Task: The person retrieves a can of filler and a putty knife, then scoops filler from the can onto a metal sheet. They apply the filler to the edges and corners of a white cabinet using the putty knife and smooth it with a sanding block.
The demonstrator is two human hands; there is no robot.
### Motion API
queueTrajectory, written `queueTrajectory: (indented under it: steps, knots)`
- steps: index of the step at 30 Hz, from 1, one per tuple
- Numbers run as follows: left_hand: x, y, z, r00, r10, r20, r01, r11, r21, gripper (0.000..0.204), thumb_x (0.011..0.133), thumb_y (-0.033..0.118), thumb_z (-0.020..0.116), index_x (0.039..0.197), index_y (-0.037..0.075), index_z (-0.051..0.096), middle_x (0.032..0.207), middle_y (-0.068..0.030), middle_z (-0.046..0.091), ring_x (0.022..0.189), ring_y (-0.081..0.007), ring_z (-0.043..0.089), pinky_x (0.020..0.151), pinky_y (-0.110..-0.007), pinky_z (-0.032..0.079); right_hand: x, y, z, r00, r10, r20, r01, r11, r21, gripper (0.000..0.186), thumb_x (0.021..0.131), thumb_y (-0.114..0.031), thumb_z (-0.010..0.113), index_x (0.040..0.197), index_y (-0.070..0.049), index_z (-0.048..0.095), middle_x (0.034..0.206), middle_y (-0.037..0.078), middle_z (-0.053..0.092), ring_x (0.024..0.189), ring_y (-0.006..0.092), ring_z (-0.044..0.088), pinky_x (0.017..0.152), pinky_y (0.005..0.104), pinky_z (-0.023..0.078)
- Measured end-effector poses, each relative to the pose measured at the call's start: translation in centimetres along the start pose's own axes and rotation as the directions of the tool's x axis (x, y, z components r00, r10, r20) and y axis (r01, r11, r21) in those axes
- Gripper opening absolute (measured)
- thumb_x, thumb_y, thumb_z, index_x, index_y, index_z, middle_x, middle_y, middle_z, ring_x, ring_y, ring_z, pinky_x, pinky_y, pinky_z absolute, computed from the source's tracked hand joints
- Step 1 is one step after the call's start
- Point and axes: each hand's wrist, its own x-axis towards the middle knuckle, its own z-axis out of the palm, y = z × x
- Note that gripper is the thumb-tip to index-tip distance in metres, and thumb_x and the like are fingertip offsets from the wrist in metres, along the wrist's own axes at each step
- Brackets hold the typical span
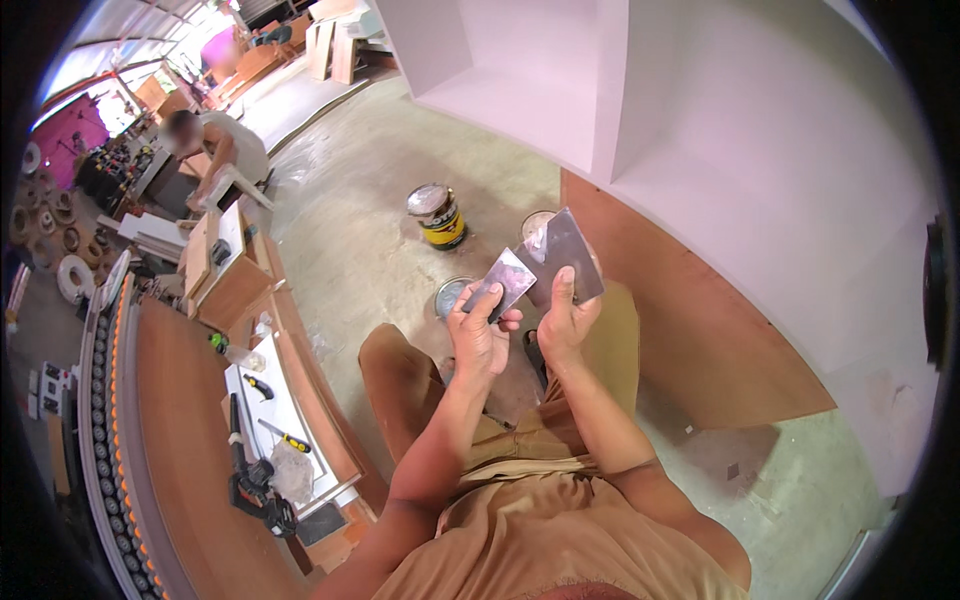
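My left hand (482, 328) grips a small flat metal putty spreader (513, 280), thumb pressed on its face. A light smear shows near the far end of that spreader. In my right hand (566, 322) is a larger dark flat metal plate (572, 252), thumb on top, with a pale patch along its left edge. The two plates meet or overlap above my knees; whether they touch I cannot tell. Close by on the floor are a yellow and black tin (440, 225), a round grey lid or dish (453, 298) and another round piece (538, 221) partly behind the larger plate.
A white cabinet (690, 130) rises on the right over a brown board (690, 310). At my left, a wooden bench (335, 400) carries a screwdriver (290, 437), a black power tool (262, 487) and a bottle (240, 353). Farther left sits another person (228, 145).
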Motion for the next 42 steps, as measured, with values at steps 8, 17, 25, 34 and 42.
queueTrajectory:
  steps: [8, 17, 25, 34, 42]
  knots:
    - [-1.9, 1.8, 3.2, 0.953, 0.063, 0.297, -0.124, 0.974, 0.189, 0.034, 0.089, 0.01, 0.064, 0.119, -0.005, 0.056, 0.088, -0.0116, 0.065, 0.054, -0.0171, 0.056, 0.049, -0.029, 0.045, -2.1, -3.5, -6.7, 0.915, 0.254, 0.314, -0.106, 0.902, -0.419, 0.032, 0.098, -0.013, 0.051, 0.123, 0.004, 0.056, 0.113, 0.015, 0.064, 0.099, 0.0217, 0.064, 0.086, 0.0337, 0.05]
    - [-1.7, 1.4, 2.2, -0.089, 0.075, 0.993, -0.935, 0.336, -0.109, 0.03, 0.085, 0.016, 0.065, 0.112, 0.006, 0.067, 0.119, -0.0152, 0.06, 0.099, -0.0355, 0.06, 0.083, -0.045, 0.049, -4.6, -9.0, -10.1, 0.714, 0.693, 0.097, -0.611, 0.549, 0.57, 0.035, 0.096, -0.023, 0.055, 0.124, -0.003, 0.05, 0.11, 0.011, 0.064, 0.097, 0.0232, 0.066, 0.085, 0.0417, 0.056]
    - [-0.6, -0.1, 6.0, -0.116, 0.129, 0.985, -0.875, 0.456, -0.162, 0.028, 0.082, 0.013, 0.069, 0.109, 0.011, 0.07, 0.117, -0.0164, 0.061, 0.097, -0.0329, 0.06, 0.082, -0.041, 0.048, -5.4, -12.0, -12.0, 0.828, 0.524, -0.199, -0.374, 0.781, 0.5, 0.029, 0.096, -0.023, 0.056, 0.119, -0.004, 0.053, 0.101, 0.009, 0.067, 0.089, 0.0217, 0.068, 0.078, 0.0384, 0.058]
    - [0.9, -6.8, 10.7, 0.151, -0.394, 0.907, 0.22, 0.908, 0.358, 0.021, 0.089, 0.019, 0.065, 0.101, 0.002, 0.063, 0.088, -0.014, 0.064, 0.058, -0.016, 0.059, 0.049, -0.028, 0.048, -6.1, -16.2, -14.0, 0.863, 0.392, -0.32, -0.258, 0.885, 0.388, 0.028, 0.094, -0.02, 0.059, 0.117, -0.005, 0.054, 0.104, 0.007, 0.065, 0.091, 0.0189, 0.066, 0.08, 0.0371, 0.056]
    - [0.5, -11.2, 14.9, -0.018, -0.824, 0.566, 0.011, 0.566, 0.824, 0.017, 0.084, 0.014, 0.071, 0.086, 0.0, 0.062, 0.072, -0.0079, 0.064, 0.039, -0.0071, 0.049, 0.034, -0.021, 0.037, -5.9, -19.1, -17.5, 0.852, 0.309, -0.423, -0.194, 0.936, 0.293, 0.028, 0.094, -0.017, 0.059, 0.118, -0.003, 0.055, 0.104, 0.007, 0.065, 0.091, 0.017, 0.065, 0.081, 0.034, 0.054]
